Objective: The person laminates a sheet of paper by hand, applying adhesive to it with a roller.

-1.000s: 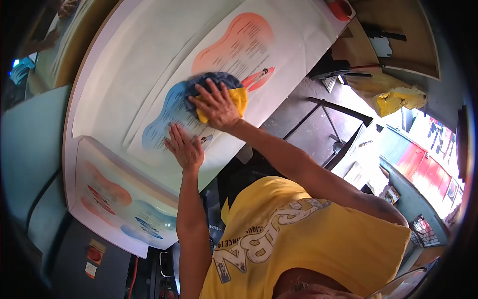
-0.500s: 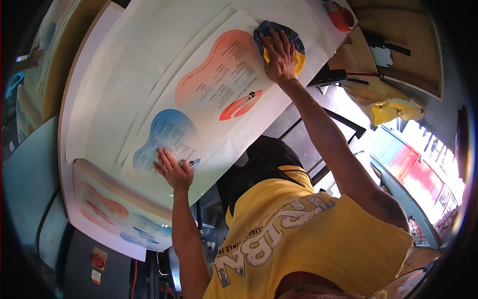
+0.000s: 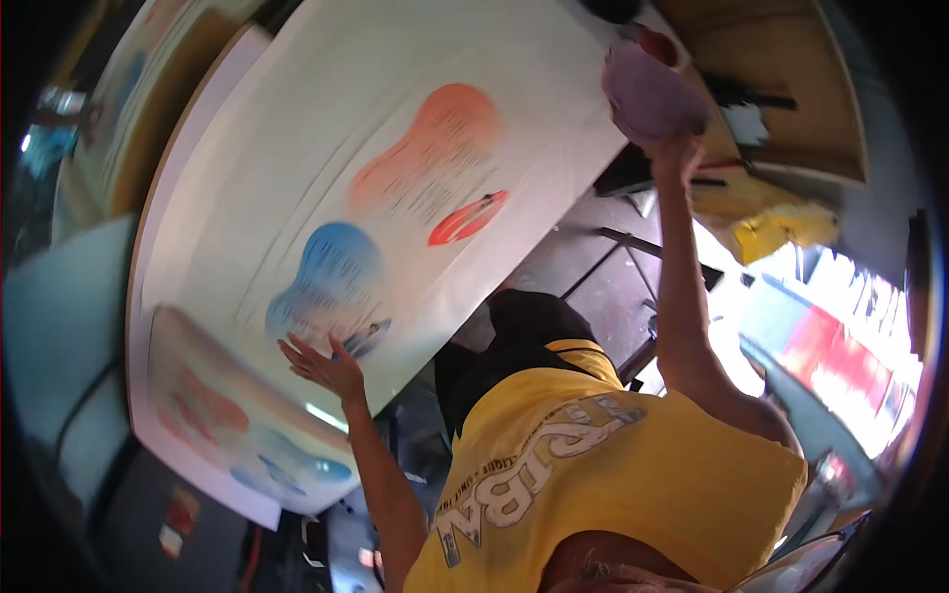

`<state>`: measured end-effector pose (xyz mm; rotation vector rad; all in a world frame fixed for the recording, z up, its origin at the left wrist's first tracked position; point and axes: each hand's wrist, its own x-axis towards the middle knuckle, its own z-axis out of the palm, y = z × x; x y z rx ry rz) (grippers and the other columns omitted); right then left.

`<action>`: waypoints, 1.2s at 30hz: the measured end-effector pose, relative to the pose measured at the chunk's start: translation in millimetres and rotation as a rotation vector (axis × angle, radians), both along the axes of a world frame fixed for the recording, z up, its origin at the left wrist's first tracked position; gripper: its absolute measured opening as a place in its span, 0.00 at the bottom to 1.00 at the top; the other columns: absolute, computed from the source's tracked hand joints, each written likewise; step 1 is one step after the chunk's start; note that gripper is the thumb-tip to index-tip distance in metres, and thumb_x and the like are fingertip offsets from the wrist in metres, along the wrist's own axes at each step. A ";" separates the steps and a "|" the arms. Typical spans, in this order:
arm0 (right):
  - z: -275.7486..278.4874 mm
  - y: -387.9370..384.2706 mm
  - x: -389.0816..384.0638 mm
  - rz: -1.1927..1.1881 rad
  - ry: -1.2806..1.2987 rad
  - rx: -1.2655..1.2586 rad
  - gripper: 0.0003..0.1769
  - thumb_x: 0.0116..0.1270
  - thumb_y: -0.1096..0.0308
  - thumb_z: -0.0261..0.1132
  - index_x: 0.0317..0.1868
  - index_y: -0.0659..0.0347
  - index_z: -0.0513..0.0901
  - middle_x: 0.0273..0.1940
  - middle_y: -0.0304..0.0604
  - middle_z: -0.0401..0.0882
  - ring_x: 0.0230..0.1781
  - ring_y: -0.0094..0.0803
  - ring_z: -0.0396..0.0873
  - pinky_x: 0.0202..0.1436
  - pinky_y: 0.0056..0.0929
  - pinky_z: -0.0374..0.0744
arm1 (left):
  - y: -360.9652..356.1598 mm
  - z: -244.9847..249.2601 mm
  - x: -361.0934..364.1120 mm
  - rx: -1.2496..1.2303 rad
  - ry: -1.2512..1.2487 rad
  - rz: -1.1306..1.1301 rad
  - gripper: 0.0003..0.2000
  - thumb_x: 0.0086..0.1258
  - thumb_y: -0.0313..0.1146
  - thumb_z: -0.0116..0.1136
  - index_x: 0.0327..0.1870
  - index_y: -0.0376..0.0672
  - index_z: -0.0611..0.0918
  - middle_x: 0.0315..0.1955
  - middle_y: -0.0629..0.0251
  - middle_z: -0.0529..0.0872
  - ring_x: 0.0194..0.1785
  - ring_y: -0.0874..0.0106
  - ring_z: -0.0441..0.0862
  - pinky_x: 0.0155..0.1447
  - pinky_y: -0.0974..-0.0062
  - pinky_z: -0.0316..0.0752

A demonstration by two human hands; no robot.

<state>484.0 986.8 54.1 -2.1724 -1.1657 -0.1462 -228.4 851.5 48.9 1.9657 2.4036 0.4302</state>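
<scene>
My left hand [image 3: 331, 371] is open with its fingers apart, close over the lower end of the blue printed shape [image 3: 331, 262]. Higher up the same white printed sheet [image 3: 410, 257] is an orange printed shape [image 3: 430, 148] with lines of text, and a red, leaf-like mark [image 3: 470, 217] beside it. At the upper right, past the sheet, my right hand [image 3: 677, 158] is closed on a mauve, rounded thing [image 3: 652, 94]; motion blurs it, and I cannot tell its kind. The fingers are mostly hidden behind it.
The sheet lies on a broad white surface [image 3: 227, 178]. A red ring-like object [image 3: 660, 44] shows behind the mauve thing, with a dark object [image 3: 608, 8] at the top edge. A curved glossy panel [image 3: 297, 435] at lower left reflects the prints. Yellow material [image 3: 781, 227] hangs at right.
My right hand has left the sheet's upper end, where it pressed on a blue-and-yellow cloth, and moved right, now with the mauve thing. My left hand has shifted down, its fingers more spread.
</scene>
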 end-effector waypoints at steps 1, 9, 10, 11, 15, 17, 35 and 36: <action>-10.9 -17.9 16.2 0.106 -0.343 -0.189 0.16 0.67 0.66 0.63 0.52 0.63 0.83 0.38 0.47 0.83 0.33 0.42 0.82 0.31 0.40 0.78 | -14.8 -10.2 -15.1 0.104 0.060 0.185 0.42 0.76 0.54 0.60 0.78 0.27 0.61 0.77 0.38 0.64 0.79 0.41 0.61 0.80 0.42 0.54; -46.8 9.9 -65.1 0.140 0.849 -0.082 0.26 0.78 0.52 0.62 0.58 0.69 0.82 0.42 0.45 0.84 0.37 0.34 0.80 0.36 0.34 0.79 | -16.3 11.9 -20.8 0.027 -0.297 0.900 0.37 0.64 0.37 0.74 0.74 0.44 0.69 0.55 0.49 0.80 0.64 0.48 0.73 0.66 0.49 0.71; -46.2 7.7 -87.4 0.252 0.782 0.000 0.25 0.78 0.52 0.62 0.58 0.69 0.82 0.45 0.45 0.82 0.41 0.32 0.79 0.40 0.32 0.80 | -17.7 13.8 -28.0 0.045 -0.389 0.891 0.36 0.64 0.35 0.74 0.74 0.44 0.69 0.54 0.50 0.81 0.63 0.49 0.73 0.65 0.50 0.71; -44.8 6.1 -110.7 0.367 0.715 0.085 0.25 0.78 0.52 0.63 0.58 0.68 0.81 0.49 0.46 0.81 0.46 0.31 0.78 0.44 0.31 0.80 | -15.2 14.5 -31.0 0.062 -0.483 0.876 0.36 0.64 0.33 0.74 0.74 0.44 0.70 0.53 0.51 0.81 0.62 0.50 0.74 0.64 0.50 0.72; -30.3 13.9 -184.4 0.587 1.019 0.160 0.21 0.77 0.59 0.65 0.57 0.69 0.79 0.52 0.44 0.78 0.52 0.29 0.75 0.56 0.30 0.78 | 0.8 8.9 -28.4 -0.011 -0.719 0.733 0.32 0.62 0.30 0.73 0.69 0.40 0.74 0.49 0.55 0.81 0.60 0.53 0.75 0.61 0.53 0.73; -24.8 18.0 -228.3 0.641 0.846 -0.104 0.17 0.79 0.61 0.63 0.58 0.66 0.80 0.58 0.46 0.79 0.56 0.32 0.78 0.54 0.30 0.80 | 2.8 7.4 -23.6 -0.004 -0.647 0.683 0.30 0.62 0.28 0.72 0.68 0.40 0.76 0.50 0.54 0.81 0.60 0.53 0.75 0.61 0.52 0.73; 6.4 -36.3 -518.3 1.324 -0.154 -0.525 0.49 0.56 0.31 0.71 0.78 0.31 0.69 0.83 0.47 0.51 0.85 0.61 0.39 0.79 0.79 0.39 | -4.6 -6.9 20.6 -0.151 -0.024 -0.154 0.28 0.83 0.49 0.41 0.77 0.43 0.68 0.81 0.46 0.57 0.84 0.46 0.52 0.79 0.31 0.47; 2.1 -41.2 -528.5 1.307 -0.195 -0.496 0.47 0.56 0.33 0.72 0.77 0.30 0.70 0.83 0.48 0.51 0.84 0.62 0.43 0.78 0.80 0.45 | -5.1 -10.2 19.6 -0.141 -0.034 -0.161 0.27 0.83 0.48 0.40 0.76 0.42 0.69 0.82 0.45 0.56 0.84 0.46 0.52 0.79 0.31 0.46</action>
